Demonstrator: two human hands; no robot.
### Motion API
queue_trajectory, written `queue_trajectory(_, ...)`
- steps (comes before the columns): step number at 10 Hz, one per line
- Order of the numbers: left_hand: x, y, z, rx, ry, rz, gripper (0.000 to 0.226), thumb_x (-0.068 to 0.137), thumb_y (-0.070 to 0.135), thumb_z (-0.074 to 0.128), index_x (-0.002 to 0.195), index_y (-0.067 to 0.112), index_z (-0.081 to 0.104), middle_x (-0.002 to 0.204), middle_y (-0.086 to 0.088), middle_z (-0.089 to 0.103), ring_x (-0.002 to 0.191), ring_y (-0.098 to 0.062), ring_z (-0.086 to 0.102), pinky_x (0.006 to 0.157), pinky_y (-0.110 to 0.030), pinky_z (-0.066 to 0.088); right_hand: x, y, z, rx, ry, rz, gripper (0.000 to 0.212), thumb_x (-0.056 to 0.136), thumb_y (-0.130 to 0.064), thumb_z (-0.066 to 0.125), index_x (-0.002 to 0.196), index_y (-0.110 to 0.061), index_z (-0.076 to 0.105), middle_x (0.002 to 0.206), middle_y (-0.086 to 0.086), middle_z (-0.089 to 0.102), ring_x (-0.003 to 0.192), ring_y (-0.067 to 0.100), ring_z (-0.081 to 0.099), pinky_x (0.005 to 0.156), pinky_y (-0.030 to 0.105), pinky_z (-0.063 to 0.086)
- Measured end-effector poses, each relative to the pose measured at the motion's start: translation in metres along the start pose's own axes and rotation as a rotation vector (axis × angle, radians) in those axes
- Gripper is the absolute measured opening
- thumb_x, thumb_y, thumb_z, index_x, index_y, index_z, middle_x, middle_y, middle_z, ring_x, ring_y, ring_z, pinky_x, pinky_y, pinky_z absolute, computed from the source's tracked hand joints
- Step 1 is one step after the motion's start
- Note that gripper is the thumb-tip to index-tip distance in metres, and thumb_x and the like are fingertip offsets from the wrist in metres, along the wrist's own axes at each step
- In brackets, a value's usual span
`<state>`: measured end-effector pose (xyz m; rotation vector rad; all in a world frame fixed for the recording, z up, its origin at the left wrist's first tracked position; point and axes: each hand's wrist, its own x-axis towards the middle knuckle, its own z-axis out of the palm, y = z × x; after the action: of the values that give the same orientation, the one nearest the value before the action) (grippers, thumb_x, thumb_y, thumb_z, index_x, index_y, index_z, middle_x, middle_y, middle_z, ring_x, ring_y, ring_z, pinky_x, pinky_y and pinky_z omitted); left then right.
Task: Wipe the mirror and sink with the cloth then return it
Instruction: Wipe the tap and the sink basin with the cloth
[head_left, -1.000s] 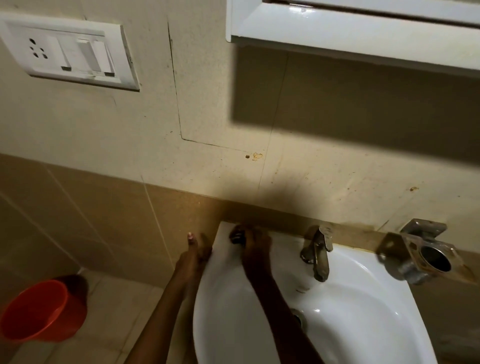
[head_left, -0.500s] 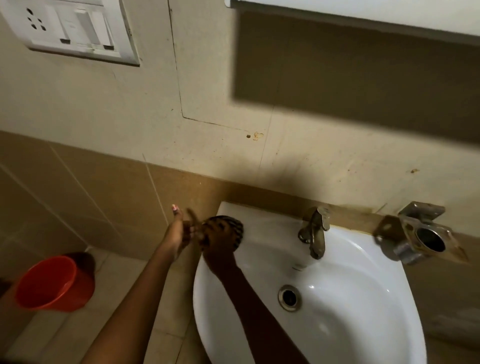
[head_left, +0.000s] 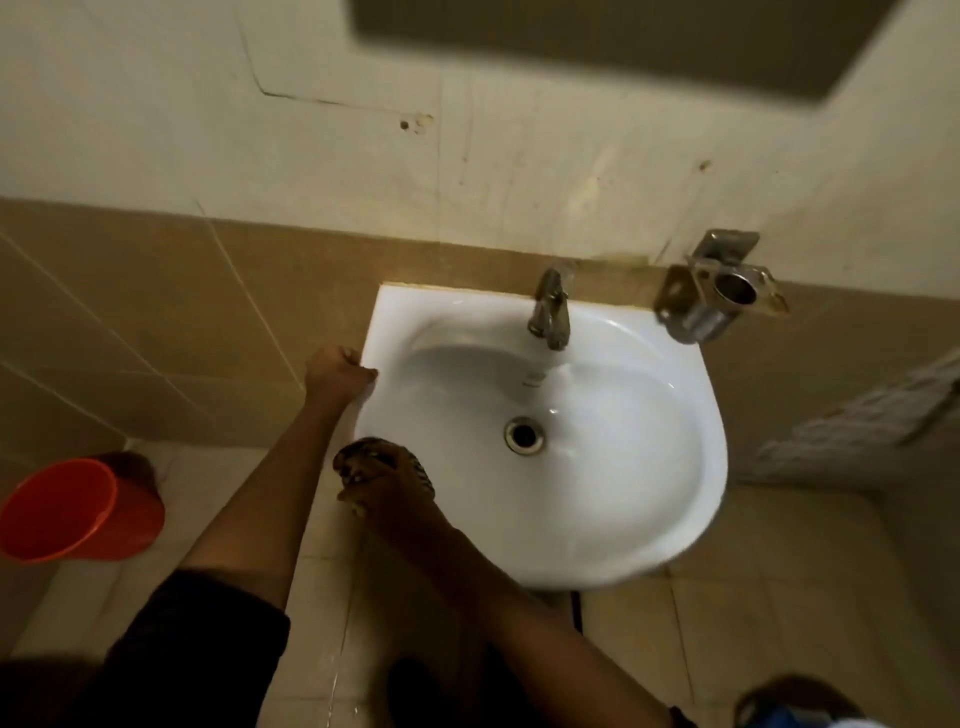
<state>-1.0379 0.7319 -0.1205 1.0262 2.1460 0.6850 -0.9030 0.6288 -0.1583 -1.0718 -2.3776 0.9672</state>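
One sink (head_left: 597, 519), one tap (head_left: 549, 312), one orange bucket (head_left: 78, 512). The left hand (head_left: 335, 370) curls over the sink's left rim. The right hand (head_left: 387, 486) grips a dark cloth (head_left: 371, 451) on its front-left edge

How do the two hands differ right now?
The left hand is bare and grips the sink at its left rim, further back. The right hand holds the dark cloth against the rim, nearer the front. Both touch the sink's left side.
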Motion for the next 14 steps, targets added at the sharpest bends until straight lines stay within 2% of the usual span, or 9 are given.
queue_trajectory(1,-0.013,0.003,0.003,0.061,0.022,0.049,0.024,0.073,0.009,0.068,0.095,0.000,0.069,0.098,-0.022,0.070,0.094,-0.037,0.066,0.082,-0.040,0.052,-0.046,0.025,-0.027,-0.046,-0.056,-0.238,0.017,0.076,0.006,0.069,0.091,0.001,0.074,0.119,0.021,0.063,0.114,0.022,0.050,0.099,0.003,0.023)
queue_trajectory(3,-0.022,0.007,0.009,0.171,0.102,0.084,0.029,0.078,0.005,0.062,0.106,-0.004,0.064,0.111,-0.027,0.065,0.108,-0.044,0.058,0.092,-0.045,0.046,-0.141,0.045,-0.130,0.060,-0.420,0.055,0.032,0.081,0.003,0.065,0.112,-0.003,0.067,0.130,0.022,0.055,0.116,0.015,0.055,0.091,0.014,0.046)
queue_trajectory(5,-0.022,0.008,0.017,0.214,0.137,0.065,0.031,0.082,0.004,0.058,0.112,-0.007,0.062,0.115,-0.031,0.062,0.110,-0.049,0.056,0.094,-0.051,0.045,-0.176,0.114,-0.207,0.094,-0.542,0.341,0.016,0.067,0.007,0.077,0.067,-0.009,0.076,0.125,0.003,0.064,0.109,0.002,0.060,0.080,0.031,0.055)
queue_trajectory(8,-0.011,-0.004,0.024,0.250,0.175,0.084,0.030,0.081,0.008,0.063,0.108,-0.005,0.066,0.107,-0.031,0.066,0.101,-0.049,0.060,0.086,-0.050,0.049,-0.111,0.188,-0.296,0.049,-0.051,0.678,0.018,0.049,0.015,0.055,0.042,0.000,0.063,0.043,0.003,0.059,0.061,0.028,0.057,0.055,0.026,0.042)
queue_trajectory(9,-0.006,-0.001,0.029,0.247,0.230,0.063,0.026,0.081,0.002,0.058,0.104,-0.006,0.066,0.104,-0.035,0.065,0.099,-0.052,0.059,0.085,-0.051,0.050,-0.073,0.196,-0.296,-0.123,0.098,0.563,0.024,0.071,0.007,0.053,0.079,-0.008,0.069,0.068,-0.029,0.064,0.070,-0.013,0.055,0.064,0.003,0.040)
queue_trajectory(10,-0.008,0.004,0.034,0.294,0.265,0.022,0.026,0.086,-0.002,0.049,0.103,-0.011,0.064,0.105,-0.037,0.063,0.101,-0.053,0.058,0.085,-0.054,0.049,-0.059,0.216,-0.283,-0.460,0.155,0.471,0.027,0.073,-0.009,0.053,0.089,-0.027,0.064,0.078,-0.016,0.067,0.068,-0.010,0.061,0.058,0.009,0.048)
queue_trajectory(12,-0.020,0.006,0.038,0.295,0.236,0.021,0.026,0.083,-0.007,0.050,0.107,-0.008,0.060,0.110,-0.032,0.063,0.106,-0.048,0.059,0.088,-0.052,0.049,-0.101,0.223,-0.256,-0.869,0.087,0.581,0.044,0.057,0.000,0.069,0.100,-0.009,0.071,0.114,0.016,0.066,0.098,0.048,0.055,0.080,0.054,0.051)
queue_trajectory(13,-0.018,-0.005,0.048,0.279,0.201,0.161,0.049,0.081,-0.013,0.044,0.129,-0.004,0.045,0.135,-0.029,0.048,0.127,-0.042,0.045,0.107,-0.046,0.036,-0.136,0.185,-0.223,-0.966,0.034,0.634,0.019,0.056,-0.011,0.075,0.074,-0.007,0.074,0.081,0.013,0.070,0.072,0.042,0.057,0.058,0.047,0.054)
queue_trajectory(14,-0.020,-0.013,0.057,0.331,0.130,0.292,0.076,0.075,-0.020,0.037,0.146,0.000,0.019,0.157,-0.020,0.016,0.148,-0.031,0.009,0.120,-0.038,0.006,-0.134,0.135,-0.189,-0.831,-0.194,0.835,0.019,0.080,-0.030,0.061,0.093,-0.022,0.071,0.099,0.005,0.068,0.095,0.036,0.055,0.080,0.039,0.049)
